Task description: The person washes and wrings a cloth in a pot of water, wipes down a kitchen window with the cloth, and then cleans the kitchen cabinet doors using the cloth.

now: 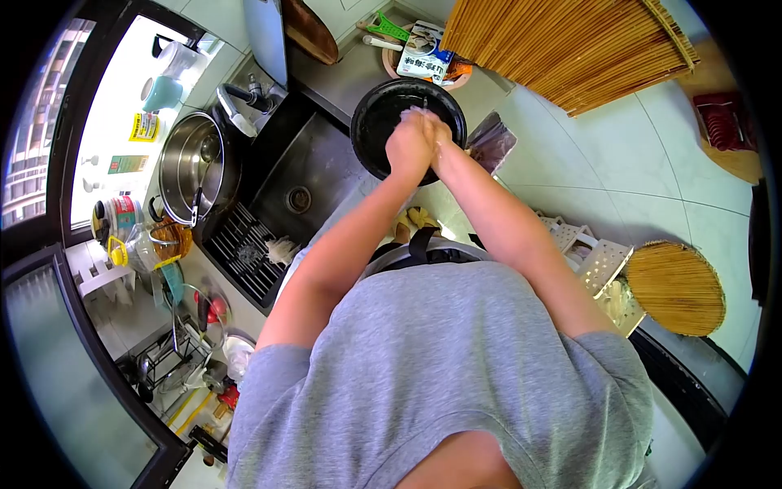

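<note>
My left hand (409, 147) and my right hand (441, 137) are pressed together over a round black basin or pan (371, 122). Their fingers are closed against each other, smeared a little by motion. A pale, shiny patch shows at the fingertips, and I cannot make out whether it is wet skin or something held. The vessel's inside looks dark and glossy. It stands on the counter to the right of the black sink (305, 167).
Left of the sink stands a steel pot (175, 159) with a ladle, below the faucet (236, 110). A white food packet (425, 50) lies behind the basin. A bamboo mat (570, 49) is at upper right, a round woven one (676, 287) at lower right.
</note>
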The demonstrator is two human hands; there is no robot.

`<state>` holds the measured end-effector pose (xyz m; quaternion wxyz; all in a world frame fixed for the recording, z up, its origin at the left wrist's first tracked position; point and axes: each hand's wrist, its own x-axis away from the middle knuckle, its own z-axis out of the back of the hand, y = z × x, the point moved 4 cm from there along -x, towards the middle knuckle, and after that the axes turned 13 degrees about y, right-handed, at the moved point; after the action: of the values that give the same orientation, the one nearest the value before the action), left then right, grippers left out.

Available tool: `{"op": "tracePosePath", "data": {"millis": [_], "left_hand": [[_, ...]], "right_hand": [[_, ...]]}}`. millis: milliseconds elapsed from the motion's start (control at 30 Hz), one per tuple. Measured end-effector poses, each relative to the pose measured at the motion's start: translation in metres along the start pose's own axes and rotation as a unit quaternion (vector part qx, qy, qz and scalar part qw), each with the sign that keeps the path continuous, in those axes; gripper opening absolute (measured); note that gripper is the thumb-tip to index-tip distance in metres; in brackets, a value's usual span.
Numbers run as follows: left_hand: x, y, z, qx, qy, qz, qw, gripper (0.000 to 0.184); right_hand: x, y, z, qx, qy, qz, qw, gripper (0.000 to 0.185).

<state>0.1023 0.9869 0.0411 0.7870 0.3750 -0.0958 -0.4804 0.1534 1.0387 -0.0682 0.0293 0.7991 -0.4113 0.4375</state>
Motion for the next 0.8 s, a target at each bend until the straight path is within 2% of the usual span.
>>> {"op": "tracePosePath", "data": {"millis": [67, 133, 200, 267, 333, 367, 400, 467, 500, 533, 567, 600, 633, 667, 767, 800], "left_hand": [[-0.012, -0.016, -0.006, -0.025, 0.004, 0.023, 0.999, 0.031], [-0.020, -0.026, -0.005, -0.031, 0.002, 0.061, 0.998, 0.032], [-0.020, -0.040, -0.003, -0.058, 0.021, 0.087, 0.994, 0.033], [-0.020, -0.053, 0.006, -0.084, 0.047, 0.120, 0.988, 0.028], [-0.022, -0.058, 0.018, -0.041, 0.089, 0.078, 0.992, 0.021], [-0.022, -0.062, 0.021, -0.040, 0.073, 0.060, 0.995, 0.018], [-0.020, -0.063, 0.026, -0.041, 0.071, 0.062, 0.995, 0.018], [-0.021, -0.059, 0.022, -0.099, -0.029, -0.026, 0.994, 0.018], [-0.018, -0.058, 0.013, -0.137, -0.077, -0.017, 0.987, 0.027], [-0.016, -0.060, 0.002, -0.136, -0.079, -0.020, 0.987, 0.027], [-0.012, -0.058, -0.012, -0.261, -0.102, -0.109, 0.954, 0.035], [-0.006, -0.061, -0.028, -0.379, -0.121, -0.195, 0.897, 0.043], [-0.002, -0.061, -0.039, -0.400, -0.118, -0.222, 0.881, 0.060], [0.000, -0.063, -0.048, -0.399, -0.118, -0.223, 0.882, 0.060], [0.002, -0.078, -0.071, -0.348, -0.265, -0.113, 0.892, 0.062], [0.004, -0.086, -0.080, -0.347, -0.266, -0.112, 0.892, 0.062]], "right_hand": [[-0.017, 0.003, 0.008, 0.030, 0.123, -0.019, 0.992, 0.027], [0.016, -0.005, -0.010, 0.070, 0.122, -0.010, 0.990, 0.031], [0.026, -0.024, -0.006, 0.251, 0.246, 0.110, 0.930, 0.034], [0.054, -0.034, -0.016, 0.289, 0.212, 0.123, 0.925, 0.039], [0.068, -0.038, -0.024, 0.310, 0.102, 0.076, 0.942, 0.048], [0.054, -0.039, -0.012, 0.326, 0.074, 0.029, 0.942, 0.055], [0.045, -0.039, -0.002, 0.326, 0.075, 0.026, 0.942, 0.055], [0.029, -0.035, 0.014, 0.267, 0.125, -0.035, 0.955, 0.050], [0.023, -0.032, 0.021, 0.231, 0.159, -0.024, 0.960, 0.049], [0.024, -0.029, 0.017, 0.228, 0.161, -0.022, 0.960, 0.049], [0.027, -0.023, 0.017, 0.250, 0.184, -0.016, 0.950, 0.047], [0.031, -0.021, 0.017, 0.273, 0.207, -0.011, 0.939, 0.046], [0.033, -0.019, 0.017, 0.257, 0.187, -0.039, 0.947, 0.042], [0.035, -0.019, 0.017, 0.258, 0.188, -0.038, 0.947, 0.042], [0.030, -0.012, 0.020, 0.208, 0.190, -0.082, 0.956, 0.036], [0.021, -0.007, 0.025, 0.209, 0.192, -0.082, 0.955, 0.036]]}}
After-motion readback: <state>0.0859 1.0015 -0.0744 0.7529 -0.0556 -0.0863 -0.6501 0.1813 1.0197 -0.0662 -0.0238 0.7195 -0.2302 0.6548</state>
